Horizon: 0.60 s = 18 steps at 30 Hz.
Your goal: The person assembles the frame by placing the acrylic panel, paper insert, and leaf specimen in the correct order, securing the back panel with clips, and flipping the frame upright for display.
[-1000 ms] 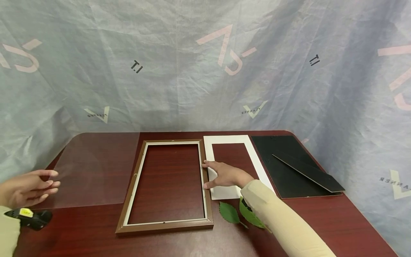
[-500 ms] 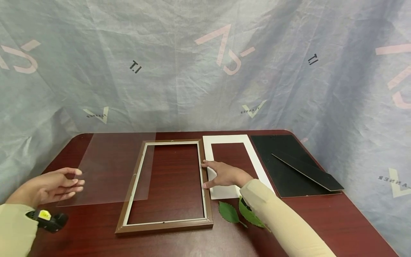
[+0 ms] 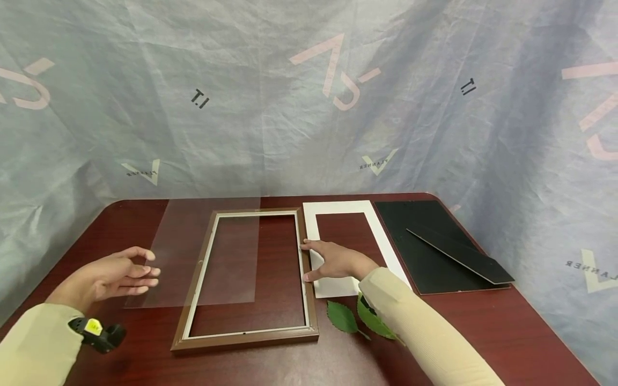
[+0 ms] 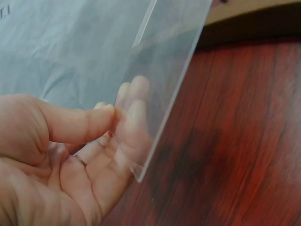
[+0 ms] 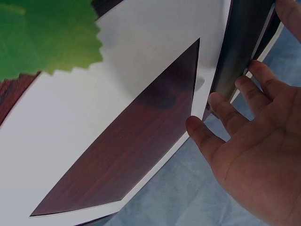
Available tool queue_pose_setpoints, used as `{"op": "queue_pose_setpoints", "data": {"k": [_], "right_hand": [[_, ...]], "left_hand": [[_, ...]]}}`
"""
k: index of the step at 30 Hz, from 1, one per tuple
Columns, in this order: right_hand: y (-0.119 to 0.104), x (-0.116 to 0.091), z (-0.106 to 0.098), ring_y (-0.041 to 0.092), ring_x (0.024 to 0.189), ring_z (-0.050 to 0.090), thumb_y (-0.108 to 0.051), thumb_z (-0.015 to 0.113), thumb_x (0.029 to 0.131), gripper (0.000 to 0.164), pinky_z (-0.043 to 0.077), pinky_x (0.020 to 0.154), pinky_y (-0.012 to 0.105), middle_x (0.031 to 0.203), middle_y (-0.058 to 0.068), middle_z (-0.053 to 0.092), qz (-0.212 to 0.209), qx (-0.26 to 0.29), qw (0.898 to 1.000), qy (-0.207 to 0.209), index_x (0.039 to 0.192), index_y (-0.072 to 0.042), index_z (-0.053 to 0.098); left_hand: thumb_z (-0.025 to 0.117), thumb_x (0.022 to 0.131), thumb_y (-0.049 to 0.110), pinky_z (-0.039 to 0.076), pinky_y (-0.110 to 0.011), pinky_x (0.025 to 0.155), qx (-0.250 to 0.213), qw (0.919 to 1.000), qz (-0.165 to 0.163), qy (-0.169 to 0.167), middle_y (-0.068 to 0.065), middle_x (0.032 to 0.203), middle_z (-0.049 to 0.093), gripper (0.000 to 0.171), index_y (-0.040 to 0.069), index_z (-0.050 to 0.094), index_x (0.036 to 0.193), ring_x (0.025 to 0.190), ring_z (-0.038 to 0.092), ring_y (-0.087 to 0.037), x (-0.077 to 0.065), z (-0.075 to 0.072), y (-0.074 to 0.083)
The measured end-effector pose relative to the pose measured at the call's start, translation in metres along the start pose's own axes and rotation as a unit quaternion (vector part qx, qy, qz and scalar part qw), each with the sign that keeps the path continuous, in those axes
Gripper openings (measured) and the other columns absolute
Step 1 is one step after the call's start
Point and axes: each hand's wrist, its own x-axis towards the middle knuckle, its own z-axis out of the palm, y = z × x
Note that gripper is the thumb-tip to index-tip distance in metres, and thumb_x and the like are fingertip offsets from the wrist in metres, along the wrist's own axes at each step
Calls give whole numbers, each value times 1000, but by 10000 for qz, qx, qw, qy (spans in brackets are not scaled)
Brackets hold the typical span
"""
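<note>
My left hand [image 3: 113, 276] pinches the left edge of a clear, stiff sheet [image 3: 176, 230] between thumb and fingers. In the left wrist view the sheet's corner [image 4: 139, 175] shows close to the fingers, which are visible through it. The sheet hovers tilted, overlapping the left half of a brown picture frame [image 3: 246, 340] with a pale inner lip. That frame lies on the table around bare wood. My right hand [image 3: 338, 260] rests its thumb and fingertips on the frame's right side. In the right wrist view, spread fingers [image 5: 228, 115] touch the frame's outer edge.
A white mat board [image 3: 333, 289] with a cut-out window lies right of the frame. Beyond it is a black backing board [image 3: 410, 241] with a raised stand flap [image 3: 463, 257]. Two green leaves [image 3: 341, 317] lie near my right forearm. A grey printed curtain [image 3: 265, 107] hangs behind.
My left hand has moved right with the clear sheet, from beside the frame to over its left half. My right hand has stayed on the frame's right side.
</note>
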Motion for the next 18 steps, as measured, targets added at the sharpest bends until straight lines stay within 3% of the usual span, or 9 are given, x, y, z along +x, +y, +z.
{"op": "queue_pose_setpoints", "data": {"k": [18], "right_hand": [[1,0,1,27,153,22,-32,80,89,77,28,118,50,167,0,27,66,-5,10000,-50,156,-17,43]], "left_hand": [[46,102,-3,59,-34,77,62,9977,98,-662,-3,98,66,15,5,44,115,89,71,-18,5,50,7]]}}
